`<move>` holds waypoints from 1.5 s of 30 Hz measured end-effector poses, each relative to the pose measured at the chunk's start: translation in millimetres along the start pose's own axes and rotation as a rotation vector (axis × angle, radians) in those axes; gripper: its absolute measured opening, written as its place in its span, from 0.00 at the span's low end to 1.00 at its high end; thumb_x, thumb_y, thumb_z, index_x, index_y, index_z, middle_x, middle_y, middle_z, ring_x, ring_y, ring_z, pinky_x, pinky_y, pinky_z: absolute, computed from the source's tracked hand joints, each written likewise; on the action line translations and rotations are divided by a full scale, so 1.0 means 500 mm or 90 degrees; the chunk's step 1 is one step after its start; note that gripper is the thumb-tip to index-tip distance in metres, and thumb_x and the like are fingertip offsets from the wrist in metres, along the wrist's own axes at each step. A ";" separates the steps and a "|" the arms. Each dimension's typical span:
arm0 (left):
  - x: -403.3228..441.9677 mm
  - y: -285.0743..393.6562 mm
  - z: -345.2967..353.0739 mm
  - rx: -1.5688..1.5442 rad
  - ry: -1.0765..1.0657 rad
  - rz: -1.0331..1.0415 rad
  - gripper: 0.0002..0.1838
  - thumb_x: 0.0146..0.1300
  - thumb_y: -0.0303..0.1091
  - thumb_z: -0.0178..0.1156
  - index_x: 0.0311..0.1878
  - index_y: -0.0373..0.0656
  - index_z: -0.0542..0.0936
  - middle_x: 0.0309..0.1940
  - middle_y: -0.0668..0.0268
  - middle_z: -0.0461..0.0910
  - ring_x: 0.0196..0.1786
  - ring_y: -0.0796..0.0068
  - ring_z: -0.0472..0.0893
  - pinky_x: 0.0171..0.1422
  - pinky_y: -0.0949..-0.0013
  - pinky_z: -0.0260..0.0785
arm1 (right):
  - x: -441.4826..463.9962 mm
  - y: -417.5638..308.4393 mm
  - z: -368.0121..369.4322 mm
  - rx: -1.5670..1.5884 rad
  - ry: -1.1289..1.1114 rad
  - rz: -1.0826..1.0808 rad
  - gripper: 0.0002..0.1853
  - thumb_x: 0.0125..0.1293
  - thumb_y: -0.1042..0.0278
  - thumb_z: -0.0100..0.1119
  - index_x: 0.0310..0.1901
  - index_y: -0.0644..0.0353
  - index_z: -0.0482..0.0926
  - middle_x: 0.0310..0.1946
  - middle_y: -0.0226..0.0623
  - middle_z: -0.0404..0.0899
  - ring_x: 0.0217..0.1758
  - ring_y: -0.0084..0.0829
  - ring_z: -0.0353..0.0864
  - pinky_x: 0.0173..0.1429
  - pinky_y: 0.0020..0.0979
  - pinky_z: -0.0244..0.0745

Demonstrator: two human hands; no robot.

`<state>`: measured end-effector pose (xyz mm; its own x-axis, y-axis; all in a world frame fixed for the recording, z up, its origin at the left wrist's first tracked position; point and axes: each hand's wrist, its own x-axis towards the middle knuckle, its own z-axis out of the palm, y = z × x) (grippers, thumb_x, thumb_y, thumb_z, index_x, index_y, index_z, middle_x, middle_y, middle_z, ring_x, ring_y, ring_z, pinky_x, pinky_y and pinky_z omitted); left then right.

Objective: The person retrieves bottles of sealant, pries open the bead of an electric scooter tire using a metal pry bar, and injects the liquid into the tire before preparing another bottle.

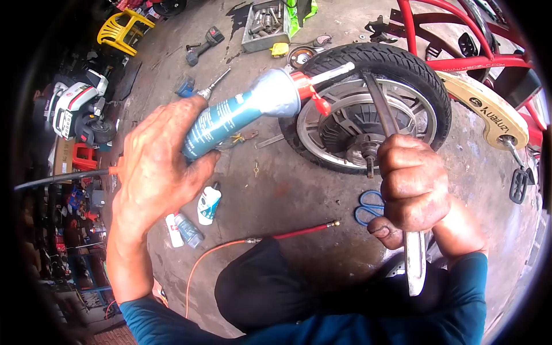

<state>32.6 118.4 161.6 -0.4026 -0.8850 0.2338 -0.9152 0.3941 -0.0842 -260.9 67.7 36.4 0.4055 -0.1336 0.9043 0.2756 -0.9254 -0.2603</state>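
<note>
My left hand [164, 152] is wrapped round a teal bottle [227, 119] with a silver shoulder, a red cap and a pale nozzle pointing up and right. My right hand [413, 187] is closed in a fist round a long metal bar [414, 264]. The bar's upper end lies in front of the rim of a wheel [322, 123] with a black tyre and a central hub. Blue-handled scissors [369, 208] rest on the floor beside my right hand.
A red frame [477, 57] with a cream arm [480, 103] stands at the right. A metal tray [265, 40] of sockets, a cordless tool [205, 46], small bottles [209, 205] and an orange-red hose [287, 234] lie on the floor. A yellow chair [123, 30] is at upper left.
</note>
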 end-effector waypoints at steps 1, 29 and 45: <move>0.024 0.013 -0.011 0.022 -0.008 0.045 0.25 0.43 0.25 0.68 0.50 0.39 0.79 0.39 0.54 0.82 0.44 0.48 0.82 0.50 0.54 0.75 | -0.001 -0.001 0.000 -0.003 0.003 -0.004 0.19 0.51 0.71 0.69 0.15 0.51 0.64 0.15 0.25 0.56 0.16 0.29 0.58 0.23 0.33 0.51; 0.145 0.061 -0.023 0.162 -0.058 0.100 0.08 0.48 0.23 0.61 0.35 0.38 0.78 0.27 0.52 0.81 0.36 0.45 0.82 0.41 0.47 0.74 | -0.005 0.001 -0.004 -0.014 0.018 -0.028 0.15 0.51 0.65 0.72 0.19 0.51 0.71 0.17 0.26 0.61 0.17 0.31 0.62 0.23 0.34 0.51; 0.084 -0.003 -0.017 0.107 -0.078 -0.010 0.27 0.47 0.31 0.70 0.55 0.40 0.81 0.36 0.52 0.84 0.40 0.49 0.84 0.49 0.54 0.75 | -0.007 -0.006 0.007 -0.016 0.021 -0.004 0.18 0.57 0.68 0.67 0.18 0.56 0.66 0.16 0.28 0.59 0.17 0.32 0.60 0.23 0.34 0.54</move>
<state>17.2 82.8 179.9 -0.3775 -0.9184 0.1183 -0.9074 0.3414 -0.2450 -259.9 72.0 32.9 0.3752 -0.1380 0.9166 0.2558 -0.9350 -0.2455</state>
